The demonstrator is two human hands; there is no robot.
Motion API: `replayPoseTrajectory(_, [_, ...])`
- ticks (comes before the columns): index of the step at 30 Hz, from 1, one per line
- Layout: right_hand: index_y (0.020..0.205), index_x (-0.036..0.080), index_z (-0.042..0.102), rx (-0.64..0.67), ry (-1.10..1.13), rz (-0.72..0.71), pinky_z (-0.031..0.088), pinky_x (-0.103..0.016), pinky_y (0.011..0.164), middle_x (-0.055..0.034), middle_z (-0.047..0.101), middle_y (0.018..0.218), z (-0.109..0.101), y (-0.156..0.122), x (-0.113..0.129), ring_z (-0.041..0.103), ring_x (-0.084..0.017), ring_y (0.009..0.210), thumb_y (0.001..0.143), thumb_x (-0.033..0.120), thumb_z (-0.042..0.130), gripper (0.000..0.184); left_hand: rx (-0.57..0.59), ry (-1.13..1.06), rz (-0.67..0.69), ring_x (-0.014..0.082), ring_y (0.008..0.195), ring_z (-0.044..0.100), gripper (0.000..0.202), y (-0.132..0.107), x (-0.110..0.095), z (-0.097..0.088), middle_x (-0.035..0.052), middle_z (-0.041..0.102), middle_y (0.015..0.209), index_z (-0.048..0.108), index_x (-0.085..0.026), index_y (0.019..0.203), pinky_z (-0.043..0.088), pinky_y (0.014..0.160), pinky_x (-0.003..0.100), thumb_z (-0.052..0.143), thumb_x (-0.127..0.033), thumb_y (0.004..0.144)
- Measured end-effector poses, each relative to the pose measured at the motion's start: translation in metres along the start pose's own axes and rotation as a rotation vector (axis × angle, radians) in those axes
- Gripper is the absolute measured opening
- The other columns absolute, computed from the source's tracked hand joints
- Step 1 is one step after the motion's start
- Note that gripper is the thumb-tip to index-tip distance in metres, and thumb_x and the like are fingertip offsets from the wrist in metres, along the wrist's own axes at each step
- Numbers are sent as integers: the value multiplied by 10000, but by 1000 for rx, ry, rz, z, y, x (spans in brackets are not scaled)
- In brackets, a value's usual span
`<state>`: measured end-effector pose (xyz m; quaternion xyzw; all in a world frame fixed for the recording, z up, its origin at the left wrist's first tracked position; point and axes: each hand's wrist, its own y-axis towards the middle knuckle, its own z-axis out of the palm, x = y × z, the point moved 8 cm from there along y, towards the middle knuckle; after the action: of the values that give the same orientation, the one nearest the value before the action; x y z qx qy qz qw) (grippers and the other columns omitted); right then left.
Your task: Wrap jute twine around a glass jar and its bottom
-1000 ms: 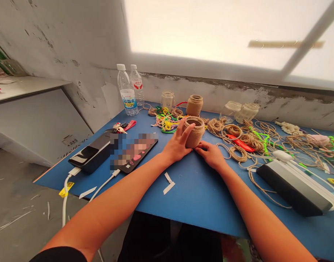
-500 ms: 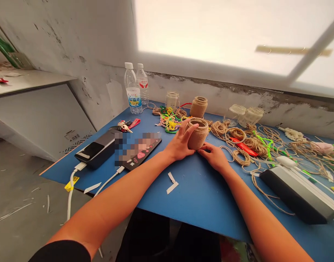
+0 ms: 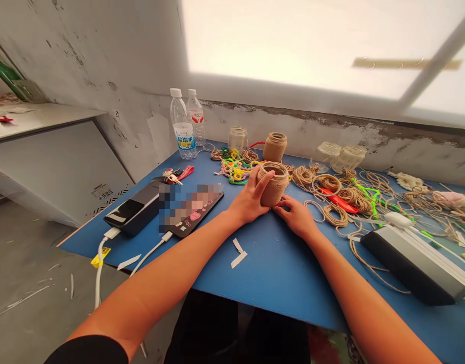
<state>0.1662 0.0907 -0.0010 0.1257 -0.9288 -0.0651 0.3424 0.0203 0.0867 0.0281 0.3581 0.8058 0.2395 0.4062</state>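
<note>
A glass jar wrapped in brown twine (image 3: 275, 184) stands slightly tilted at the middle of the blue table. My left hand (image 3: 250, 198) is wrapped round its left side, thumb low and fingers up along the twine. At the jar's lower right edge, my right hand (image 3: 296, 216) has its fingers pressed together against the base; whatever lies between them is hidden. Just behind stands a second twine-wrapped jar (image 3: 275, 147). A bare glass jar (image 3: 238, 140) is to its left, and coloured fuzzy cords (image 3: 238, 173) lie in front of that.
Twine coils (image 3: 334, 216), a red tool (image 3: 339, 201) and a grey-black box (image 3: 414, 268) lie to the right. More glass jars (image 3: 348, 158) stand by the wall. On the left are a phone (image 3: 194, 215), a power bank (image 3: 135, 207), keys (image 3: 172, 176) and plastic bottles (image 3: 184, 136).
Both hands stay on the twine-wrapped jar in nearly the same pose. The right fingers have shifted very slightly at its base, and the view has moved a little.
</note>
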Motion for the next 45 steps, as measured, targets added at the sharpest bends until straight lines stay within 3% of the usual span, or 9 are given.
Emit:
replayPoseTrajectory(12, [814, 237, 750, 25, 25, -10, 482, -439, 968, -57, 721, 1216, -3, -2, 6, 691, -292, 1044, 855, 337, 615, 173, 2, -48, -16, 356, 1460, 288, 1066, -1, 1, -10, 153, 131, 1558, 179, -331, 1488, 387, 1141, 507, 782, -65, 649])
replayPoseTrajectory(19, [776, 232, 750, 8, 27, 13, 481, -427, 972, -43, 734, 1201, -4, -1, 3, 698, -290, 1036, 815, 283, 638, 129, 34, 48, 19, 365, 1517, 97, 1066, -4, -3, -1, 155, 22, 1607, 132, -324, 1508, 306, 1185, 536, 716, -21, 669])
replayPoseTrajectory(24, [753, 232, 742, -18, 24, 8, 475, -419, 987, -47, 724, 1236, -5, -2, 5, 684, -290, 1084, 814, 257, 634, 126, -43, 218, 109, 397, 1506, 87, 1068, -3, -11, -4, 166, 106, 1599, 123, -309, 1512, 168, 1212, 607, 769, -121, 683])
replayPoseTrajectory(31, [731, 235, 723, -32, 30, -4, 471, -461, 997, -63, 730, 1200, -5, 0, 3, 684, -306, 1078, 807, 274, 640, 119, -21, 188, 89, 386, 1511, 108, 1017, -2, -12, -1, 159, 20, 1615, 166, -314, 1507, 278, 1186, 570, 718, -50, 696])
replayPoseTrajectory(36, [657, 245, 664, -27, 52, -68, 427, -461, 1047, -40, 710, 1227, -8, 0, 10, 639, -294, 1147, 782, 281, 655, 130, 5, 139, 83, 379, 1508, 134, 1006, 0, -10, -2, 152, 48, 1609, 208, -311, 1487, 289, 1186, 569, 737, -39, 676])
replayPoseTrajectory(41, [692, 231, 655, -2, 63, -56, 507, -385, 873, -27, 760, 1010, -6, -3, 12, 704, -254, 899, 795, 314, 632, 134, 26, 90, 82, 349, 1515, 125, 992, 0, -8, -6, 154, 61, 1613, 234, -291, 1485, 320, 1182, 535, 742, -34, 673])
replayPoseTrajectory(45, [708, 234, 677, 5, 61, -51, 505, -348, 824, -12, 763, 1056, -5, -4, 11, 704, -243, 883, 789, 300, 648, 109, 35, 91, 101, 357, 1520, 93, 1058, -1, -8, -5, 157, 22, 1626, 157, -309, 1517, 299, 1185, 546, 727, -29, 671])
